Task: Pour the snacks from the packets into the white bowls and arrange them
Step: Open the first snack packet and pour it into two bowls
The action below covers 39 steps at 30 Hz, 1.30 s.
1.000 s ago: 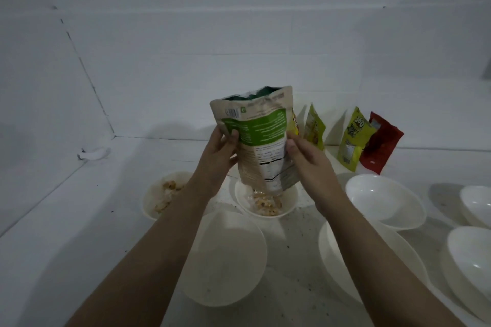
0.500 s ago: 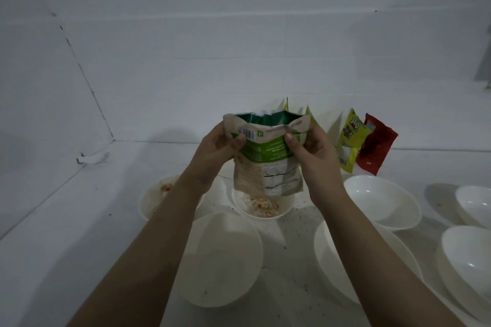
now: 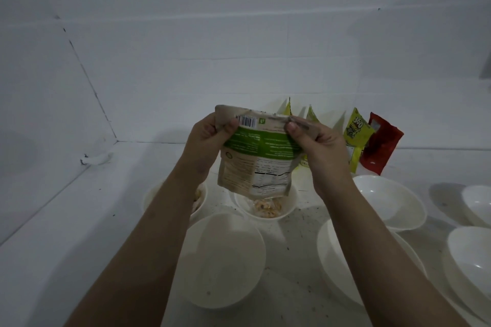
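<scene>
I hold a beige and green snack packet [image 3: 256,156] upside down over a small white bowl [image 3: 289,208] that has pale snack pieces [image 3: 267,207] in it. My left hand [image 3: 210,138] pinches the packet's upper left corner. My right hand [image 3: 316,141] pinches its upper right edge. The packet's mouth hangs just above the snacks. A second bowl with snacks [image 3: 200,195] sits to the left, mostly hidden behind my left forearm. An empty white bowl [image 3: 225,260] stands nearer to me.
Yellow packets [image 3: 356,138] and a red packet [image 3: 381,146] lean against the back wall at the right. Several empty white bowls [image 3: 390,202] stand on the right side of the white counter [image 3: 66,220]. A small white scrap [image 3: 97,159] lies near the left corner.
The packet has come down closer to the bowl and its upper end has been pressed flat between both hands. My hands sit lower in view than a second ago.
</scene>
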Tool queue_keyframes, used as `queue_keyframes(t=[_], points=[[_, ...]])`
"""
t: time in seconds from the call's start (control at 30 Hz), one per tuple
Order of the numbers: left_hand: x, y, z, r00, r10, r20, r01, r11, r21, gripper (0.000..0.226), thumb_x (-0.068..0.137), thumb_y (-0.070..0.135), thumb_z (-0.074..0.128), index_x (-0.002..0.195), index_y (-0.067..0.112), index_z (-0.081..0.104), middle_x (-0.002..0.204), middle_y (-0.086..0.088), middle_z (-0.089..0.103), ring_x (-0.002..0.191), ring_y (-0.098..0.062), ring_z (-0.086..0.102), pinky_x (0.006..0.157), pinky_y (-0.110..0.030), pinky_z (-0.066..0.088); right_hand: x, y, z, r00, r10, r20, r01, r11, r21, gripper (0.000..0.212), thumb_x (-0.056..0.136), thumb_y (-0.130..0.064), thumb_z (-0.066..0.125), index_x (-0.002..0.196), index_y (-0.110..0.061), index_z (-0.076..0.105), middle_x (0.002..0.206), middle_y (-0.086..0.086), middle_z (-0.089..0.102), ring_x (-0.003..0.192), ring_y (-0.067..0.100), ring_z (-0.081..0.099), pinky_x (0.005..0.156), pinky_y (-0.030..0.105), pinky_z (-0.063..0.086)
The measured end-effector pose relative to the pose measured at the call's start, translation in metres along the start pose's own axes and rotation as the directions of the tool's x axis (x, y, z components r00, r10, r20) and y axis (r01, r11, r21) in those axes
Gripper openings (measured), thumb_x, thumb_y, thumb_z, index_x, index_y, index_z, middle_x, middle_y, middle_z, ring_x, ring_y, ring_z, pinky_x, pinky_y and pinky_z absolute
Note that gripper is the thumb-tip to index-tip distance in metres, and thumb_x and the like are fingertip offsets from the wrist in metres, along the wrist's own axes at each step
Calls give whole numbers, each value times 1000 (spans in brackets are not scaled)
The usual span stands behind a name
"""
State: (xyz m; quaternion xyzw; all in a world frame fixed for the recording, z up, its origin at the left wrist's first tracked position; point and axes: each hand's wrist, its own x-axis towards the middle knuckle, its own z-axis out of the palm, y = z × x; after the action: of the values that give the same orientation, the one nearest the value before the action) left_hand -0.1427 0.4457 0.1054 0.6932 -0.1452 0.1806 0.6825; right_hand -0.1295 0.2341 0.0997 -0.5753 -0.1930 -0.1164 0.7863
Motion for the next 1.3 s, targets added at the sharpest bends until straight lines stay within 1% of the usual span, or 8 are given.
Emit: queue_keyframes(t=[0.1, 0.23, 0.37, 0.5, 0.6, 0.83, 1.17, 1.3], points=[[1, -2, -1, 1000, 5, 27, -6, 999, 33, 36, 97, 32, 52, 104, 0, 67, 88, -9, 68, 79, -23, 61, 69, -37, 47, -3, -2, -2, 1000, -1, 9, 1, 1000, -21, 12, 89, -8, 66, 96, -1, 74, 86, -1, 78, 87, 14, 74, 80, 28, 58], [1, 0, 3, 997, 50, -58, -50, 999, -4, 23, 99, 24, 50, 95, 10, 68, 78, 0, 67, 70, -16, 59, 62, -28, 47, -6, -7, 1, 999, -25, 44, 27, 999, -35, 40, 91, -10, 65, 79, 27, 53, 89, -8, 78, 90, 9, 73, 81, 27, 58], [-8, 0, 11, 1000, 6, -28, -6, 1000, -16, 25, 93, 26, 56, 99, 5, 67, 82, 1, 71, 74, -14, 65, 62, -25, 51, -5, -8, -1, 999, -31, -30, 30, 999, -18, 13, 90, -13, 66, 86, -5, 76, 86, -2, 78, 89, 15, 73, 89, 37, 57], [-28, -19, 16, 976, -180, 125, 181, 984, 9, 26, 84, 14, 63, 108, 5, 65, 96, 3, 76, 92, -13, 71, 73, -22, 55, -4, -16, -7, 997, -8, -80, 16, 994, 104, 22, 85, -19, 68, 86, 2, 71, 87, 3, 77, 87, 20, 73, 75, 32, 58], [-32, -26, 18, 970, -224, 99, 224, 975, 13, 15, 89, 2, 62, 101, 4, 70, 90, 4, 77, 87, -11, 72, 73, -21, 55, -8, -16, -3, 998, -34, -54, 36, 998, 49, 11, 88, -14, 68, 87, -17, 77, 83, 0, 78, 83, 16, 73, 72, 27, 58], [-40, -46, 7, 938, -316, 140, 301, 946, 116, 17, 84, 3, 69, 100, 8, 71, 97, -2, 77, 91, -19, 72, 76, -27, 57, -6, -28, -6, 992, -61, -108, 72, 991, 109, 10, 92, -7, 64, 91, -7, 73, 80, 0, 77, 80, 16, 73, 69, 26, 58], [-32, -67, -12, 955, -297, 12, 292, 945, 147, 21, 86, -7, 64, 96, 10, 71, 84, 4, 77, 77, -15, 72, 64, -25, 57, -17, -17, 8, 993, -119, -18, 119, 993, -18, 21, 91, -11, 67, 78, -22, 79, 93, -1, 79, 94, 19, 73, 97, 45, 53], [-30, -54, -12, 969, -235, 78, 224, 967, 125, 29, 79, 7, 74, 104, 22, 70, 102, 3, 75, 98, -21, 69, 86, -40, 57, -20, -17, 9, 992, -123, 5, 123, 991, -49, 19, 91, -14, 67, 90, -29, 79, 91, -5, 78, 91, 15, 73, 90, 38, 55]])
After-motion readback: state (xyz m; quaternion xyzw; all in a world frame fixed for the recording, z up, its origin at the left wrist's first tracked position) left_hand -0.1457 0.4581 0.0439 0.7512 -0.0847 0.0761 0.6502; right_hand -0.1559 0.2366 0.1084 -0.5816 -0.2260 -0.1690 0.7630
